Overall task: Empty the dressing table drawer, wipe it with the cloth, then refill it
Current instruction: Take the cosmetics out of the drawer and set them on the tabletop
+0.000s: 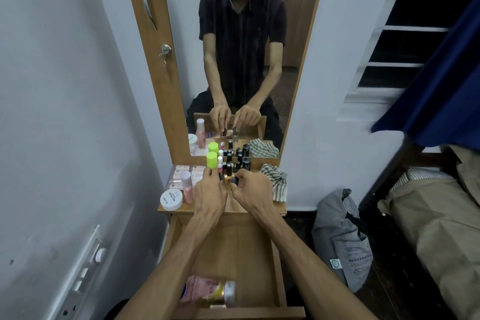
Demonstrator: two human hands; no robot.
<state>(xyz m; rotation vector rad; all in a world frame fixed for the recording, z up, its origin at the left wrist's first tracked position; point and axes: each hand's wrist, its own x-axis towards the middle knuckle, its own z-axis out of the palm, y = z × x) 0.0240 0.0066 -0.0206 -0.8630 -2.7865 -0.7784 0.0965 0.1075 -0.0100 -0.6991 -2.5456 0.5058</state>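
Both hands are up on the dressing table top, working in the cluster of little bottles. Left hand (210,191) has its fingers curled down onto a small bottle at the near edge of the cluster, seemingly pinching it, though the fingertips hide what exactly they hold. Right hand (250,189) pinches a dark-capped bottle just beside the gold bottle (227,179) that stands between the two hands — the mirror (241,60) backs this up, showing each hand closed on the top of a small bottle.

Below, the drawer (275,254) is pulled fully out toward the person and its wooden floor is mostly bare; only a few blurred items, a pink packet and a gold can (218,293) among them, lie at the near end. That reads as refilling just begun, or perhaps emptying nearly done — I cannot tell which.

On the top, the striped cloth (276,184) is bunched at the right edge, parked out of the way yet within reach. Taller things — the green-capped bottle (211,160), the pink bottle (187,186) and the white jar (171,199) — sit to the left, leaving the middle free for the hands
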